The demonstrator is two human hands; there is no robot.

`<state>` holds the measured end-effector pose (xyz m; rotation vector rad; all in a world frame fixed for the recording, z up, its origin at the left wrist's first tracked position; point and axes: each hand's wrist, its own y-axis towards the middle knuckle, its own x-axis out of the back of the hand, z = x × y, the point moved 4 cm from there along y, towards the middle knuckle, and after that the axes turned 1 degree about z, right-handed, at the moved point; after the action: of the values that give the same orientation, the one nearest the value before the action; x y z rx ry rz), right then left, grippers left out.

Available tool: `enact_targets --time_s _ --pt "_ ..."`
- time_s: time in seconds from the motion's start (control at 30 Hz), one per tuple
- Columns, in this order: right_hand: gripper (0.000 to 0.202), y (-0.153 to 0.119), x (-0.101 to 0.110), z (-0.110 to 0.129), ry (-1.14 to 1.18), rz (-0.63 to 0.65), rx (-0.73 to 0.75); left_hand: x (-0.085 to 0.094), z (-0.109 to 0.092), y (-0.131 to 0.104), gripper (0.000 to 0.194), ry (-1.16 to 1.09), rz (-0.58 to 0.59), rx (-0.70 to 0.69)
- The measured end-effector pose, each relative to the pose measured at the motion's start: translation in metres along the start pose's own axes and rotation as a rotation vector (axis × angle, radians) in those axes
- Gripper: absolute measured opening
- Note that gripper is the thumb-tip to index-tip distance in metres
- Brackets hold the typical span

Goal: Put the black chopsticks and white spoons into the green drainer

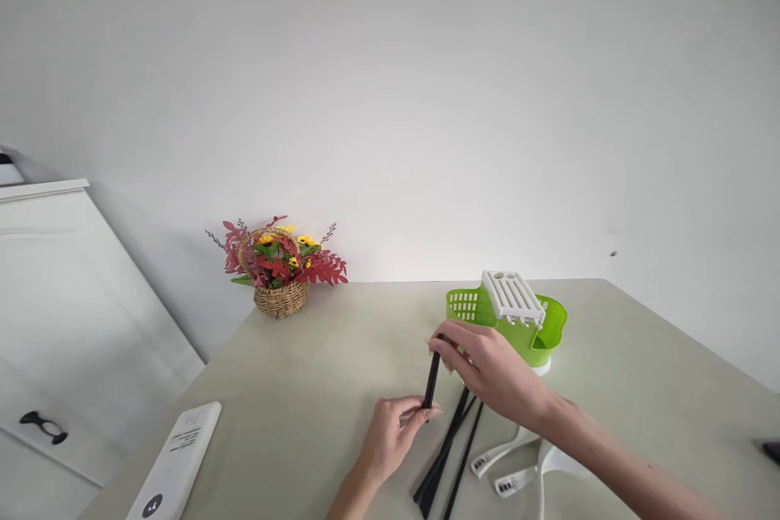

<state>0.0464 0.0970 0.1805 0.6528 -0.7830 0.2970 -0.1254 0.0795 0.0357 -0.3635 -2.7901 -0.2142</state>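
Note:
Black chopsticks (pixel 432 380) are held between both my hands, tilted slightly, above the table. My left hand (pixel 393 432) pinches their lower end. Around the upper end, the fingers of my right hand (pixel 472 353) are closed. Below and between my hands, several more black chopsticks (pixel 448 447) lie loosely crossed on the table. Just behind my right hand stands a green holder (pixel 466 305) with perforated sides and a white slotted top (pixel 512 295); my hand and forearm hide part of its front.
White utensils with labelled handles (pixel 515 481) lie under my right forearm, partly hidden. A wicker basket of artificial flowers (pixel 281 299) stands at the table's back left. A long white device (pixel 176 459) lies at the left edge, near a white cabinet (pixel 79 301). A wall closes the back.

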Motion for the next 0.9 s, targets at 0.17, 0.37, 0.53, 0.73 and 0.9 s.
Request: enact_targets --time_s 0.17,0.37,0.53,0.73,0.9 --pt "0.047 0.001 0.035 -0.028 0.116 -0.132 -0.129 0.003 0.013 -0.004 0.038 -0.077 -0.017 0.025" --pt "0.048 0.03 0.134 -0.071 0.098 -0.451 -0.285 0.007 0.023 -0.003 0.043 -0.083 -0.099 0.077" --pt "0.045 0.068 0.138 -0.104 -0.134 -0.266 -0.287 0.005 0.026 -0.002 0.041 -0.074 -0.091 0.073" --pt "0.042 0.096 0.092 -0.152 -0.2 -0.043 -0.291 0.004 0.027 -0.002 0.043 -0.099 -0.103 0.122" --pt "0.043 0.103 0.073 -0.179 -0.209 0.031 -0.31 0.004 0.026 -0.001 0.044 -0.087 -0.089 0.129"
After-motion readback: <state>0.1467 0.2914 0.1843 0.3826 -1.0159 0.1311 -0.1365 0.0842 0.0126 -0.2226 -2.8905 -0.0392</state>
